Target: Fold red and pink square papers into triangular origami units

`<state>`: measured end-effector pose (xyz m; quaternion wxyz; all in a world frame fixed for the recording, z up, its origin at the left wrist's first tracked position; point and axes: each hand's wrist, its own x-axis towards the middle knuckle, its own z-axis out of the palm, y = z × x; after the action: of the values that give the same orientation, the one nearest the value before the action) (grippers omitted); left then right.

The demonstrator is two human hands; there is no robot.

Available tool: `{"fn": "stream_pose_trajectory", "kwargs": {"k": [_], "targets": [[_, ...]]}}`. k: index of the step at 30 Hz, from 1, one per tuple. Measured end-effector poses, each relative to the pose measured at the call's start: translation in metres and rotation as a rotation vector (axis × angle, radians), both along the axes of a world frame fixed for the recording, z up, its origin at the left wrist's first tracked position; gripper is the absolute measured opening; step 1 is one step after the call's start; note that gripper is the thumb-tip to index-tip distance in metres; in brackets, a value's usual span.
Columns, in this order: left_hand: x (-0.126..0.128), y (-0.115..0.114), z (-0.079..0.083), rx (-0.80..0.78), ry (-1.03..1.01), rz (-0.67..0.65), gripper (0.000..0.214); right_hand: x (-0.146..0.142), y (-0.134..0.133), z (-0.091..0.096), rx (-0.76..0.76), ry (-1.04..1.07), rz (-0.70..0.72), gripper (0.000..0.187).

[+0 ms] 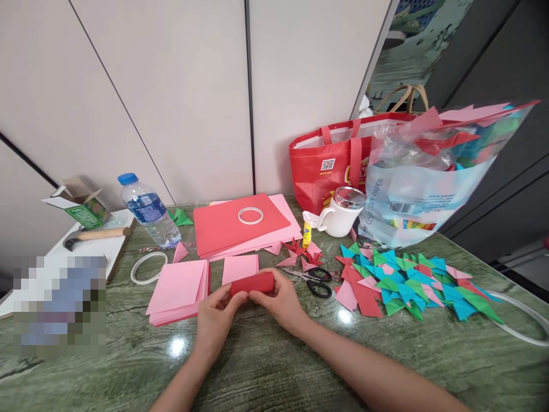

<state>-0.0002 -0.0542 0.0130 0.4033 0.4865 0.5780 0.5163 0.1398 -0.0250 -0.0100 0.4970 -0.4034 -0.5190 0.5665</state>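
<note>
Between my two hands is a folded red paper (253,283), a narrow rectangle held just above the table. My left hand (219,312) pinches its left end, thumb on the near side. At the right end, my right hand (281,297) grips it the same way, the thumbs almost meeting at the lower edge. Right behind the red paper lies a small pink sheet (241,266). A stack of pink squares (175,289) with red ones at its edges sits left of my left hand. Black-handled scissors (315,280) lie to the right of my right hand.
Folded paper triangles (407,280) are heaped at right, near a plastic paper bag (412,194). Behind stand a white mug (337,220), a glue stick (306,234), larger red sheets (231,229) and a red tote (309,171). A water bottle (150,212) and tape roll (148,268) are at left.
</note>
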Motion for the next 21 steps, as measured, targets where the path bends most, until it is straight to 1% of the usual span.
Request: {"fn": "stream_pose_trajectory", "kwargs": {"k": [2,5,10,14,16,21], "targets": [[0.003,-0.0012,0.0024,-0.034,-0.064,-0.037,0.024,-0.0009,0.0003,0.0,-0.019,0.037,-0.019,0.031],[0.0052,-0.0024,0.0036,-0.066,-0.124,-0.033,0.026,-0.0023,0.0,-0.0001,-0.043,0.055,-0.016,0.032],[0.0037,-0.0026,0.0021,-0.072,-0.052,-0.021,0.018,-0.0023,-0.0007,-0.0017,-0.012,0.009,-0.001,0.031],[0.0012,-0.0012,-0.0007,-0.064,-0.028,-0.032,0.016,-0.0013,0.0001,-0.0042,0.014,-0.033,0.0,0.03],[0.0003,-0.0003,-0.0018,-0.066,-0.044,-0.041,0.014,-0.001,0.0009,-0.0052,0.012,-0.032,0.015,0.028],[-0.0015,0.001,-0.004,-0.078,-0.162,-0.068,0.015,-0.0008,0.0026,-0.0059,-0.002,-0.002,0.044,0.027]]}}
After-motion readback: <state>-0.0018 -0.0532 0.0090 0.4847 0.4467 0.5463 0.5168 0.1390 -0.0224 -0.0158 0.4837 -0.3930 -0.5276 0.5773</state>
